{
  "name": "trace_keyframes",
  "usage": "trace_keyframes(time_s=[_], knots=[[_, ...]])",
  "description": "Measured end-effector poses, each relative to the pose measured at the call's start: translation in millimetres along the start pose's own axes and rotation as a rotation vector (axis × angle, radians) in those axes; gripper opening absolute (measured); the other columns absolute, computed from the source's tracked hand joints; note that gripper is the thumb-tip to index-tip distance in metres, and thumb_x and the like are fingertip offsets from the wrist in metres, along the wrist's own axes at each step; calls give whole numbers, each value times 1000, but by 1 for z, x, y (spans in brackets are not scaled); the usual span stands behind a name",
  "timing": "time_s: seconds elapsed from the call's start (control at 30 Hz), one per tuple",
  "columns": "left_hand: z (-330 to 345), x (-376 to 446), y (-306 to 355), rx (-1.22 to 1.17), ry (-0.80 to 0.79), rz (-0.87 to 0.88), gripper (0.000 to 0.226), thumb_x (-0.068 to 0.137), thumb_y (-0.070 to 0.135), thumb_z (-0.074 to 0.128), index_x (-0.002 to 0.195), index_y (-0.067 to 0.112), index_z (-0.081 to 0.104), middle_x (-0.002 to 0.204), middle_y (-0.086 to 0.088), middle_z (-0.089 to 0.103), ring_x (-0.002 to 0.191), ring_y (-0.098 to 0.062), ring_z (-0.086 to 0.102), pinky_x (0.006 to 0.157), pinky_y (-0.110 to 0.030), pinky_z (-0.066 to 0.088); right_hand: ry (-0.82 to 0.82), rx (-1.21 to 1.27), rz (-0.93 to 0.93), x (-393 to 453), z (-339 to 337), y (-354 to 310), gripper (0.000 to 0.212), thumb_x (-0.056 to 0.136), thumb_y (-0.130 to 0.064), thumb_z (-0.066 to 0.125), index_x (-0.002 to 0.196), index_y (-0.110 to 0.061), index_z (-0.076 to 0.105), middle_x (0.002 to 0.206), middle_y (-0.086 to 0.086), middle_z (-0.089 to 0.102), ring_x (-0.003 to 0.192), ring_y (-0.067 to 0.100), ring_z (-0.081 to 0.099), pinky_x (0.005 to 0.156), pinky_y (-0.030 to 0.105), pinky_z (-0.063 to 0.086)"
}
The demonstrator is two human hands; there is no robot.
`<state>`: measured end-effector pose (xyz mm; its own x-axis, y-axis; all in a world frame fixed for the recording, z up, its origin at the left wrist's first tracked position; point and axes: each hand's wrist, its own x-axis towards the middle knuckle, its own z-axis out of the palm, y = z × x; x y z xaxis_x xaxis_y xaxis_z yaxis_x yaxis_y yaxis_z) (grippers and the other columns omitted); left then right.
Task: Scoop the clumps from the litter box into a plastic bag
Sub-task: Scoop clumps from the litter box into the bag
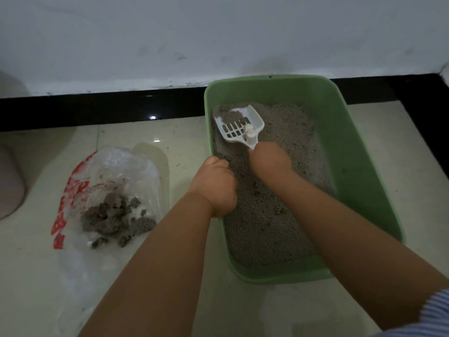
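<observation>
A green litter box (359, 152) filled with grey litter stands on the tiled floor against the wall. My right hand (271, 161) grips the handle of a white slotted scoop (237, 125), which sits at the box's far left corner with a grey clump in its front. My left hand (215, 187) curls over the left rim of the box and holds it. To the left, a clear plastic bag with red print (80, 190) lies open on the floor. Inside it sit several grey clumps (114, 220).
A black skirting strip (97, 110) runs along the base of the white wall behind the box. A pale rounded object (9, 166) stands at the far left edge. Light floor tiles surround the bag and the box.
</observation>
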<state>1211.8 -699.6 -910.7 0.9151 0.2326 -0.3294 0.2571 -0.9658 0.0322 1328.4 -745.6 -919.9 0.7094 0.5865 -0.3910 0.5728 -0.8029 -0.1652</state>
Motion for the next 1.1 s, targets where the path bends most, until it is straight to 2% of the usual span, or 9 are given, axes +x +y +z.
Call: trace_keyframes(time_s=[0.17, 0.37, 0.5, 0.6, 0.67, 0.73, 0.87, 1.0, 1.1], knots=[[-1, -1, 1, 18, -20, 6, 34, 93, 22, 36, 110, 17, 65, 110, 2, 63, 112, -18, 43, 103, -28, 23, 53, 168, 44, -4, 23, -1, 38, 100, -27, 33, 112, 0, 57, 113, 16, 62, 102, 29, 60, 69, 30, 37], [-4, -2, 3, 46, -34, -3, 33, 93, 23, 37, 109, 17, 65, 109, 3, 63, 110, -17, 43, 102, -28, 23, 90, 339, 88, -6, 37, -7, 40, 99, -31, 36, 109, 1, 57, 111, 18, 63, 100, 31, 60, 69, 31, 39], [-5, -2, 4, 57, -45, -7, 34, 93, 22, 35, 108, 17, 65, 108, 2, 63, 109, -17, 44, 102, -28, 24, 137, 395, 45, -9, 40, 4, 41, 99, -32, 36, 109, 2, 55, 109, 20, 62, 98, 33, 60, 71, 32, 41], [-3, -1, 3, 77, -46, -16, 35, 94, 23, 34, 108, 17, 65, 109, 2, 63, 109, -17, 44, 104, -29, 24, 186, 391, 7, -14, 40, 22, 41, 98, -34, 36, 108, 1, 54, 98, 17, 62, 84, 30, 58, 66, 31, 39], [-1, 0, 2, 78, -47, -21, 34, 93, 23, 34, 107, 17, 65, 108, 2, 64, 109, -16, 44, 104, -29, 24, 241, 394, -1, -19, 37, 39, 40, 98, -32, 37, 105, 2, 55, 84, 12, 55, 76, 27, 55, 62, 28, 35], [0, 1, 2, 79, -41, -22, 33, 93, 23, 35, 106, 17, 66, 107, 3, 64, 108, -16, 44, 103, -28, 24, 276, 369, 2, -26, 33, 58, 39, 98, -30, 38, 103, 4, 55, 80, 9, 50, 73, 28, 55, 61, 28, 33], [2, 0, 1, 104, -49, -22, 33, 93, 24, 36, 105, 17, 65, 107, 3, 63, 109, -16, 44, 101, -27, 24, 207, 246, -30, -42, 31, 88, 38, 97, -32, 40, 102, 2, 55, 87, 16, 61, 69, 21, 47, 61, 27, 33], [0, 0, 3, 124, -51, -11, 33, 94, 24, 35, 106, 17, 65, 109, 2, 63, 110, -16, 44, 102, -27, 24, 229, 211, -34, -60, 21, 110, 39, 97, -33, 39, 100, 2, 56, 93, 21, 65, 80, 31, 60, 67, 35, 44], [-3, -1, 4, 130, -47, 3, 49, 90, 28, 19, 107, 17, 64, 110, 1, 63, 111, -16, 45, 102, -27, 24, 240, 187, -10, -73, 13, 126, 39, 97, -32, 40, 99, 4, 55, 95, 23, 64, 86, 34, 61, 64, 29, 36]])
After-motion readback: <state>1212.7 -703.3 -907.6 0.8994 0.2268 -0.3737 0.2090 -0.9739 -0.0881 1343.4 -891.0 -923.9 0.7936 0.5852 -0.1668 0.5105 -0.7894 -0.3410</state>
